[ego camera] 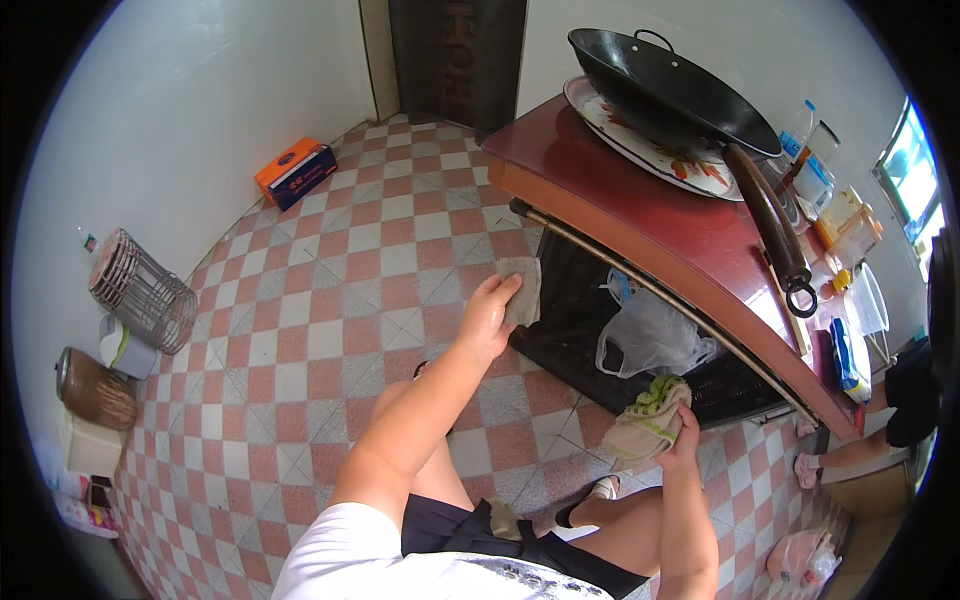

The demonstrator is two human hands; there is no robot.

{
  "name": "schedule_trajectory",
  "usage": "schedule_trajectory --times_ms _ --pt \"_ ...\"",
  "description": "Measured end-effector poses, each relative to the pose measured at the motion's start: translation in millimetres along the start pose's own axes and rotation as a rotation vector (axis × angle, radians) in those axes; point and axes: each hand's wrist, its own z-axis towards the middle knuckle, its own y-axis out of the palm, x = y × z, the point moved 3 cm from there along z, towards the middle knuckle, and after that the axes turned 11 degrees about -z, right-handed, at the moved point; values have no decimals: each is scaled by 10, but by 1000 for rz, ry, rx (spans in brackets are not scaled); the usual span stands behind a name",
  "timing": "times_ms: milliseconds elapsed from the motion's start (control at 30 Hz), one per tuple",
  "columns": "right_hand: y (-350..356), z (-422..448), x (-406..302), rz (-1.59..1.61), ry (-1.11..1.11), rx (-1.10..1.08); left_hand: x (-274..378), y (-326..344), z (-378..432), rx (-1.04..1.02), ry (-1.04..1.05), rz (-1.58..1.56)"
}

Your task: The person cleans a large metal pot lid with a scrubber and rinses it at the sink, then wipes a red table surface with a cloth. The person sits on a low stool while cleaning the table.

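Note:
My left hand grips a thin grey-beige cloth, held upright near the left end of a dark shelf under the table. In my right hand is a bunched beige and green towel, in front of the shelf's lower edge. A clear plastic bag lies on that shelf, between and beyond my hands. Above, a black wok with a wooden handle rests tilted on a white enamel tray with a red pattern, on the red tabletop.
Bottles and jars line the table's far right side. An orange and dark blue box stands by the wall. At left are a wire basket and a brown jar. Another person's leg shows at right, near a pink bag.

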Motion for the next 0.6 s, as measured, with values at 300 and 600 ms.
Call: schedule_trajectory --times_ms 300,600 --pt "287 6 -102 12 -75 -88 217 377 -62 -433 -11 -347" --pt "228 -40 -150 -52 -109 -96 391 755 411 56 861 -11"
